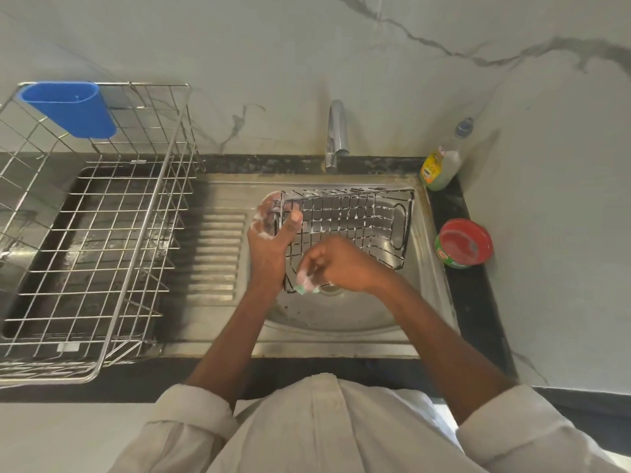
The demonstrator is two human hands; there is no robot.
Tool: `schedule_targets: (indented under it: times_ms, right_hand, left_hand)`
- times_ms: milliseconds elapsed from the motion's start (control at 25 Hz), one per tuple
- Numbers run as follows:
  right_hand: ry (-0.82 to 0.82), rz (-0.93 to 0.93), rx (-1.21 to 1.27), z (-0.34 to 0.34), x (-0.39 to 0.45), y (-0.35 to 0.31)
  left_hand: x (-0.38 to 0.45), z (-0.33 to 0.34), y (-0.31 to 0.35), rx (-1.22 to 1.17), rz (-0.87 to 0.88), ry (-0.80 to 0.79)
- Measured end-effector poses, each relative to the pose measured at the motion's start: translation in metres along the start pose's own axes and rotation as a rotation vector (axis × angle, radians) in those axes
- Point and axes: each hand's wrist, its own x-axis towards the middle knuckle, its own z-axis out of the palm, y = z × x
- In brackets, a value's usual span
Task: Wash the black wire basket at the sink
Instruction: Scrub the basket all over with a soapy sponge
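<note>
Your left hand (273,230) grips the left edge of the black wire basket (351,227), thumb hooked over the rim, soap foam on the fingers. The basket is held tilted above the bowl of the stainless steel sink (341,322), its wires flecked with suds. Your right hand (336,264) pinches a small green foamy scrub sponge (305,285) against the basket's near lower edge. A chrome tap (336,138) stands behind, a silver wire dish rack (95,240) sits to the left, and a red-lidded round tub (464,244) rests on the counter at right
</note>
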Motion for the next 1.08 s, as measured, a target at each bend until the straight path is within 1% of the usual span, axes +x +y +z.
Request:
schedule_targets:
  times_ms: [40,120,160,240,280,320,360,440,480,520,560,640,680,720,760,800,840,920,1000,1040,1080]
  right_hand:
    - [0.053,0.014,-0.015,-0.002,0.002,0.003]
    - [0.251,0.017,-0.154,0.003,0.014,0.01]
    - [0.3,0.023,-0.214,0.008,0.019,0.012]
    - [0.264,0.017,-0.25,0.012,0.016,0.014]
    - [0.223,0.011,-0.25,0.008,0.011,0.015]
    - [0.216,0.016,-0.23,0.001,0.004,0.021]
    - [0.273,0.048,-0.234,-0.007,-0.003,0.027]
    - [0.492,0.174,-0.317,-0.017,-0.012,0.043]
    - [0.567,0.212,-0.33,-0.014,-0.014,0.046]
    - [0.595,0.206,-0.305,-0.004,-0.012,0.047]
    - [0.576,0.153,-0.257,0.009,-0.013,0.041]
    - [0.43,-0.056,-0.108,0.035,-0.018,0.022]
    - [0.353,-0.184,-0.076,0.045,-0.022,0.018]
    - [0.31,-0.276,-0.111,0.047,-0.027,0.018]
    - [0.319,-0.332,-0.153,0.042,-0.027,0.027]
    - [0.367,-0.326,-0.211,0.03,-0.026,0.039]
    - [0.443,-0.284,-0.251,0.016,-0.025,0.056]
    - [0.596,-0.105,-0.372,-0.02,-0.023,0.091]
    - [0.621,0.118,-0.489,-0.044,-0.022,0.116]
    - [0.608,0.195,-0.483,-0.047,-0.022,0.116]
    - [0.609,0.21,-0.461,-0.044,-0.017,0.115]
  left_hand:
    - [0.0,-0.002,0.001,0.001,-0.003,0.01]
    - [0.0,-0.001,0.003,-0.003,-0.009,0.039]
    - [-0.002,-0.001,0.003,-0.009,0.002,0.049]
    - [-0.003,-0.003,0.0,-0.024,0.014,0.066]
    - [-0.002,-0.005,-0.002,-0.037,0.011,0.073]
    - [-0.003,-0.007,-0.004,-0.047,0.004,0.083]
    - [-0.003,-0.009,-0.005,-0.056,0.0,0.105]
    - [-0.004,-0.008,-0.006,-0.066,-0.004,0.151]
    - [-0.004,-0.007,-0.007,-0.064,0.0,0.168]
    - [-0.004,-0.006,-0.008,-0.066,0.006,0.175]
    - [-0.004,-0.004,-0.008,-0.067,0.006,0.184]
    - [-0.005,0.0,-0.01,-0.063,0.02,0.192]
    - [-0.005,0.002,-0.01,-0.057,0.024,0.193]
    - [-0.005,0.002,-0.011,-0.064,0.018,0.199]
    - [-0.005,0.002,-0.012,-0.071,0.006,0.22]
    - [-0.006,0.001,-0.013,-0.089,-0.005,0.246]
    - [-0.007,0.0,-0.014,-0.115,-0.022,0.268]
    - [-0.01,-0.002,-0.016,-0.139,-0.063,0.273]
    - [-0.015,0.0,-0.019,-0.139,-0.099,0.264]
    - [-0.017,0.002,-0.019,-0.141,-0.125,0.262]
    - [-0.021,0.005,-0.017,-0.142,-0.162,0.254]
